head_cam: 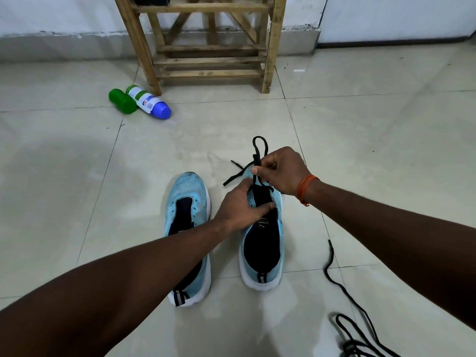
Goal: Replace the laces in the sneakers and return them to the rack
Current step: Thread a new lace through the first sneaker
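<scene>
On tiled floor (77, 150), two blue sneakers (188, 189) (262, 243), two black laces (258, 150) (332, 264), right fingers (257, 171) pinching one, left fingers (262, 206) holding one sneaker

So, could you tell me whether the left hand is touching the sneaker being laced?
Touching. The head view shows the left hand holding the sneaker, thumb across its opening, while the right hand pinches the lace.

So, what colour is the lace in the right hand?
Black; the head view shows the lace pinched by the right hand.
</scene>
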